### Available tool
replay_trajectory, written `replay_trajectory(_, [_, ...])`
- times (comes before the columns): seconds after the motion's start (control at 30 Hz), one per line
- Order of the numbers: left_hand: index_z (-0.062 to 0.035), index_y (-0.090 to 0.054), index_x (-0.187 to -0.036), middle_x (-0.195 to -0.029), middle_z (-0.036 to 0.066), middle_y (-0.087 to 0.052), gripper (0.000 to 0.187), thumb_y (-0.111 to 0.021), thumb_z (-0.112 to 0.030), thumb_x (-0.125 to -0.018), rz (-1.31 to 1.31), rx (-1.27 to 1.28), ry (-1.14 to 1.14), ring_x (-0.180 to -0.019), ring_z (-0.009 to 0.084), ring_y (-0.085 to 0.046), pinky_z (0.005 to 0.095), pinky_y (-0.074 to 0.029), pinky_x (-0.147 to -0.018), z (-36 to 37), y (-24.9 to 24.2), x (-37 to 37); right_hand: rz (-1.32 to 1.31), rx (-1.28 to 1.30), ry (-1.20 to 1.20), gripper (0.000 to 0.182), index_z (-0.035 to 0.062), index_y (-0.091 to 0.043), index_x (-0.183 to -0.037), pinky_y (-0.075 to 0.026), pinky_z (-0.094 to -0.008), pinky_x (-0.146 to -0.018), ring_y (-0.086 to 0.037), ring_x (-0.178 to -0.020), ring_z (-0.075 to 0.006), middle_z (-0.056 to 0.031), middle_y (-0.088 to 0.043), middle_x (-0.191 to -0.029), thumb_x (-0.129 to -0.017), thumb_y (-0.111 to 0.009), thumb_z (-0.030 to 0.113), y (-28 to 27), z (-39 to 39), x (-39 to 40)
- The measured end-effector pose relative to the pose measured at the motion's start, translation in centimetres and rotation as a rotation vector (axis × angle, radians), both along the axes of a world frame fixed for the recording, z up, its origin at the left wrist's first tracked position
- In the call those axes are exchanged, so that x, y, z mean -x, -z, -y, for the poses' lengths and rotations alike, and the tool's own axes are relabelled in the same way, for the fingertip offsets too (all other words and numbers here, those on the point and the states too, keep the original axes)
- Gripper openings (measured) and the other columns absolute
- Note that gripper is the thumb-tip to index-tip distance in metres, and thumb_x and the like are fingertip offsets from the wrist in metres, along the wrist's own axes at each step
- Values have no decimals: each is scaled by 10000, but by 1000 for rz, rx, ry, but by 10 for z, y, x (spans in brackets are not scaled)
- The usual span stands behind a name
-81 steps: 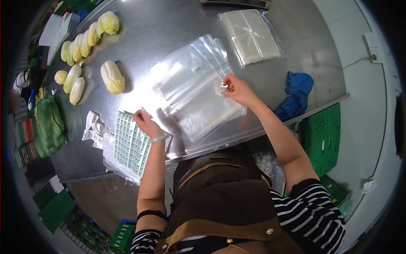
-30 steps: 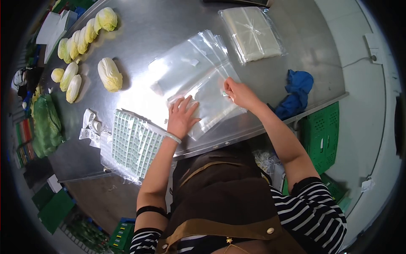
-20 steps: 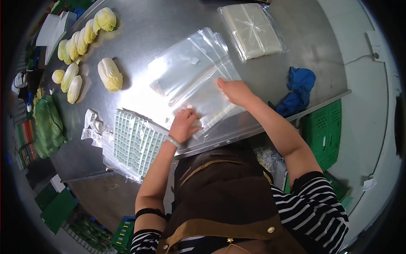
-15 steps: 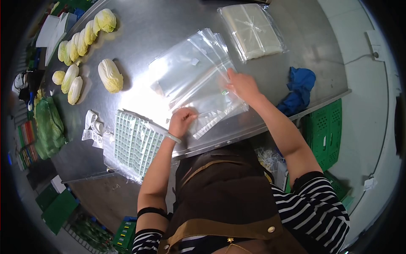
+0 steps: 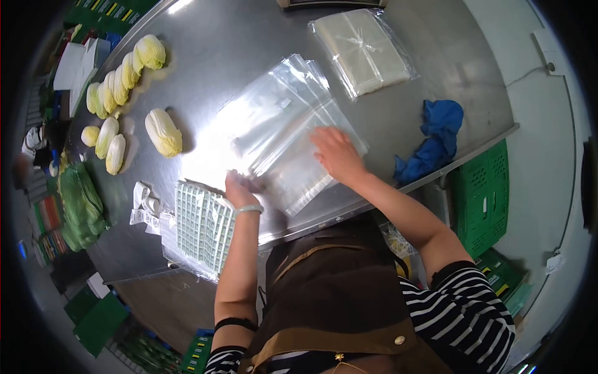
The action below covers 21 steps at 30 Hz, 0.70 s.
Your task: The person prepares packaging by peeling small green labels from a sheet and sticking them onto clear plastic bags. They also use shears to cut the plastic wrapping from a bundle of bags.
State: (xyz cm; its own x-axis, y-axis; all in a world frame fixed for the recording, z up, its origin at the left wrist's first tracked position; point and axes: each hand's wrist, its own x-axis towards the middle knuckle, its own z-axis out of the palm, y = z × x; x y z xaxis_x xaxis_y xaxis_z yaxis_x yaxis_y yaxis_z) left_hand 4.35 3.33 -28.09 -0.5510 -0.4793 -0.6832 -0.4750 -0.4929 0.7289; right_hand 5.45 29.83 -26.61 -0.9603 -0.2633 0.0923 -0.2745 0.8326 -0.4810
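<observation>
1. Steel table (image 5: pixel 237 43) fills most of the view, shiny and lit from above, with green crates (image 5: pixel 479 187) on the floor to its right.
2. At the far left, a row of pale cabbages (image 5: pixel 118 78) lies along the table edge, with one cabbage (image 5: pixel 163 132) apart from the row, nearer the middle.
3. Near the front edge lies a sheet of small labels (image 5: pixel 202 224).
4. Just beside that sheet, the left hand (image 5: pixel 240 190) rests at the near left corner of the stack of clear bags (image 5: pixel 280 118); its fingers are curled, but I cannot tell whether they grip a bag.
5. The right hand (image 5: pixel 336 153) lies flat and spread on the stack's near right part, holding nothing.
6. Farther back sits a wrapped pack of bags (image 5: pixel 361 50).
7. A blue cloth (image 5: pixel 436 137) lies crumpled at the right edge.
</observation>
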Motion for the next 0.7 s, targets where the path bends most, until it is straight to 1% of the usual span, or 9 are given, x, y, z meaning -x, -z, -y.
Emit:
replay_trajectory(0.1, [1, -485, -1243, -1142, 131, -563, 463, -531, -360, -958, -79, -52, 98, -977, 245, -570, 340, -449, -881, -42, -25, 14, -52, 161, 317, 472, 44, -467, -1258, -343, -463, -1018, -425, -1215, -350, -172, -459, -1321, -833, -644, 149, 11, -20, 21])
replay_trajectory(0.13, [24, -439, -1314, -1224, 151, -526, 550, -555, -365, -943, -111, -166, 117, -1077, 253, -535, 377, -424, -941, -47, -21, 23, -56, 238, 421, 496, 41, -455, -1270, -341, -467, -1018, -423, -1213, -357, -183, -456, -1320, -826, -650, 144, 18, -27, 30])
replay_trajectory(0.33, [34, -302, -1420, -1355, 158, -439, 658, -597, -269, -916, -182, 277, 242, -1224, 285, -432, 394, -355, -1022, -73, -28, 35, 53, 78, 311, 538, 29, -438, -1283, -367, -464, -992, -422, -1193, -372, -189, -464, -1281, -797, -664, 81, 23, -39, 30])
replay_trajectory(0.4, [-4, -307, -1432, -1409, 192, -393, 651, -611, -182, -885, -551, 1249, 676, -1270, 340, -398, 413, -320, -1047, -66, -18, 29, 51, 138, 294, 535, 32, -445, -1279, -370, -463, -990, -428, -1183, -368, -184, -470, -1270, -795, -666, 82, 25, -48, 27])
replay_trajectory(0.43, [-54, -321, -1442, -1432, 230, -353, 676, -632, -121, -846, -718, 1226, 932, -1306, 377, -355, 459, -285, -1071, -67, -18, 27, 44, 197, 291, 535, 32, -447, -1278, -369, -464, -990, -430, -1180, -364, -181, -474, -1264, -795, -670, 88, 26, -53, 27])
replay_trajectory(0.47, [-83, -332, -1445, -1465, 220, -320, 646, -610, -216, -877, -622, 1475, 1218, -1357, 375, -292, 490, -216, -1111, -72, -11, 23, 38, 258, 285, 535, 33, -450, -1276, -368, -464, -990, -432, -1177, -360, -179, -477, -1258, -794, -673, 93, 27, -59, 28])
replay_trajectory(0.53, [-84, -337, -1444, -1503, 196, -278, 640, -567, -338, -903, -472, 1478, 1504, -1399, 370, -223, 513, -145, -1135, -77, 5, 16, -56, 249, 341, 533, 30, -455, -1265, -370, -453, -991, -440, -1168, -357, -177, -482, -1256, -790, -683, 107, 20, -80, 42])
replay_trajectory(0.57, [-85, -331, -1448, -1530, 176, -238, 650, -516, -414, -918, -420, 1527, 1527, -1423, 366, -166, 517, -106, -1144, -73, 12, 12, -107, 244, 368, 531, 29, -457, -1260, -371, -448, -992, -443, -1164, -355, -176, -484, -1255, -789, -688, 114, 14, -93, 54])
replay_trajectory(0.7, [-73, -322, -1448, -1530, 188, -227, 662, -534, -397, -911, -388, 1535, 1564, -1420, 381, -163, 538, -107, -1136, -73, 7, 12, -282, 47, 728, 460, 31, -505, -1191, -378, -422, -985, -457, -1154, -354, -165, -507, -1241, -792, -699, 150, -10, -143, 115])
